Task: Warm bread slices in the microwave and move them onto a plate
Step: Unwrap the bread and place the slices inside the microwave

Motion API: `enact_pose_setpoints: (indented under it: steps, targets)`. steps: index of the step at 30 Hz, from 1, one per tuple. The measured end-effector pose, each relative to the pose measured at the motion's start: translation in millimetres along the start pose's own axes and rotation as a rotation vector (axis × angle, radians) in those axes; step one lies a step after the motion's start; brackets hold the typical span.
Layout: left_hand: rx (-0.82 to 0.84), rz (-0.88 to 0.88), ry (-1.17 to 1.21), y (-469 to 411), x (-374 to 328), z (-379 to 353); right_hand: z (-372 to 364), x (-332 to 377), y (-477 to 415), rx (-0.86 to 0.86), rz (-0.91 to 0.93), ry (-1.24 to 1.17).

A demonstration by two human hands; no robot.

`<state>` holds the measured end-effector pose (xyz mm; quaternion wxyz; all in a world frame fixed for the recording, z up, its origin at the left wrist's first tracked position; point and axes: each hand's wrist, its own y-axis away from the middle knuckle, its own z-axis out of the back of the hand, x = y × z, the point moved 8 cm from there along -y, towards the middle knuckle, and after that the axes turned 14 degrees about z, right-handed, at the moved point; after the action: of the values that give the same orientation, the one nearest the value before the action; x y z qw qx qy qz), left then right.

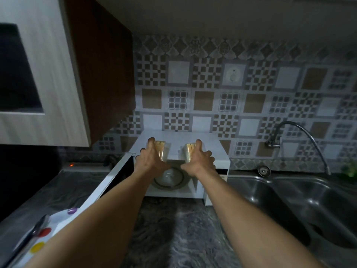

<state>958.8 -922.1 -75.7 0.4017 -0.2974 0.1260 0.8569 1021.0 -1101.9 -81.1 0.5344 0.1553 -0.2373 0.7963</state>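
Head view, arms outstretched, left hand, right hand, each gripping bread slices

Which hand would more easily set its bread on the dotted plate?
Likely the left hand: the plate sits at lower left, on that hand's side. The right hand, also holding bread, must cross over.

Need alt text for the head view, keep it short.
Left hand grips the left bread slice and right hand the right bread slice, at an open white microwave with a glass turntable inside. Dotted plate lower left; steel sink right.
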Motion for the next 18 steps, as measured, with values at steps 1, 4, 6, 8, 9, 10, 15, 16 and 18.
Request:
enact_pose_setpoints:
  steps: [1, 4, 6, 8, 9, 10, 15, 16, 18]
  targets:
    - [-0.004, 0.001, -0.001, 10, 5, 0, -1, -1, 11, 0.004, -0.004, -0.001]
    - [-0.025, -0.024, 0.006, 37, 18, -3, -6, -4, 38, 0.005, -0.01, -0.001]
    - [-0.004, -0.012, 0.012, 50, 29, -11, -13, -8, 52, 0.019, -0.017, -0.003]
    - [0.019, 0.02, 0.0, 59, 43, -23, -24, -16, 66, 0.046, -0.032, -0.008]
    - [0.02, 0.038, -0.002, 61, 49, -28, -30, -19, 71, 0.056, -0.037, -0.01]
    - [0.022, 0.051, 0.002, 63, 55, -33, -36, -23, 76, 0.069, -0.039, -0.007]
    - [0.063, 0.098, -0.011, 67, 79, -69, -75, -50, 94, 0.139, -0.053, -0.028]
    - [0.06, 0.101, -0.014, 67, 83, -77, -83, -56, 96, 0.152, -0.053, -0.023]
    - [0.045, 0.102, -0.025, 68, 92, -92, -102, -70, 99, 0.18, -0.051, -0.017]
